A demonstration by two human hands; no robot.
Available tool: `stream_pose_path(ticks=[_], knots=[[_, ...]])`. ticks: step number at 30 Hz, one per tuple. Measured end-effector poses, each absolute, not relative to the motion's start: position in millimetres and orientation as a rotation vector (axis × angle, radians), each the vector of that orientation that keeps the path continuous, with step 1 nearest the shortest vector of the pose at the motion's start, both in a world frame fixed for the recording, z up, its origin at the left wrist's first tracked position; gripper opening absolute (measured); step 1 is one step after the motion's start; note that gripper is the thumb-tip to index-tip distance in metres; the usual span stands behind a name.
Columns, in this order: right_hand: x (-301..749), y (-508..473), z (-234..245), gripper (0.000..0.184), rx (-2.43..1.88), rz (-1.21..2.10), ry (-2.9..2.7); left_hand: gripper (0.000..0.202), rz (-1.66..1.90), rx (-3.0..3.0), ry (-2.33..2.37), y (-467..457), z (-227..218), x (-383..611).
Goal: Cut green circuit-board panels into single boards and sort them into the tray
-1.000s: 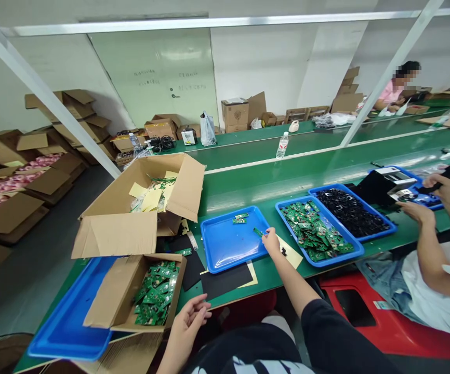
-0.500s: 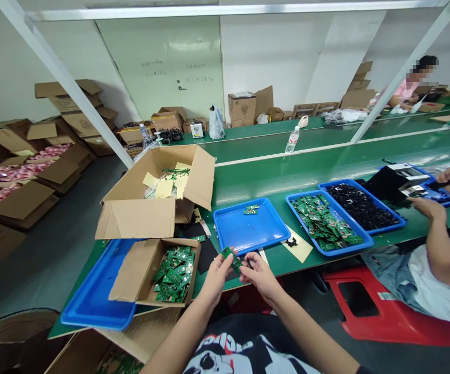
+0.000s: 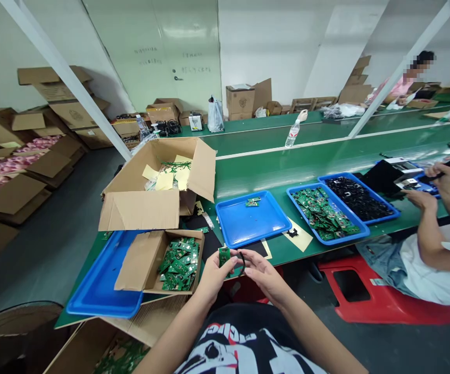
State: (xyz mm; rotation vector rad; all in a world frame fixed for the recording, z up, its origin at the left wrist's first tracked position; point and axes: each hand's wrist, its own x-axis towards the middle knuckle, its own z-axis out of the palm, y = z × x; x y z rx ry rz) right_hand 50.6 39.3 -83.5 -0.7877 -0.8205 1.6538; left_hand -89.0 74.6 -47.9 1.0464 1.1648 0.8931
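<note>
Fingers of the left hand [image 3: 214,278] pinched a green circuit board [image 3: 224,257] upright and clear of the bench, while the right hand [image 3: 266,275] closed narrowly on a thin black loop [image 3: 241,262] beside it, just before the blue tray [image 3: 260,237].

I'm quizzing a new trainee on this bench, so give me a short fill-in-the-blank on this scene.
1. The person's left hand holds a small green ____, with the right hand close beside it.
2. The blue tray just beyond the hands holds ____ small green boards.
3. Farther right, another blue tray holds a heap of ____ parts.

Missing words: circuit board; two; black
</note>
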Motion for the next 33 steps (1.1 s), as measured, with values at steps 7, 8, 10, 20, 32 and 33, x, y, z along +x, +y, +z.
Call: stream_pose_path(ticks=[7,8,10,20,32,33], knots=[[48.8,36.2,-81.1,0.040,-0.782,1.632,-0.859,0.028,0.799,1.087,1.162,74.8,-49.9,-86.9],[48.8,36.1,-82.5,0.040,-0.796,1.624,-0.853,0.028,0.783,1.084,1.153,75.3,-50.5,-87.6],[49.1,36.0,-84.3,0.039,-0.799,1.611,-0.857,0.029,0.767,1.082,1.139,75.7,-51.5,-88.6],[54.7,36.6,-81.4,0.036,-0.810,1.628,-0.865,0.029,0.754,1.121,1.083,72.7,-52.3,-88.2],[70.9,36.9,-81.2,0.020,-1.152,0.982,-1.455,0.024,0.610,1.140,1.016,63.6,-44.1,-86.6],[72.8,36.9,-81.7,0.020,-1.158,0.934,-1.491,0.024,0.598,1.143,1.008,63.2,-43.3,-86.8]])
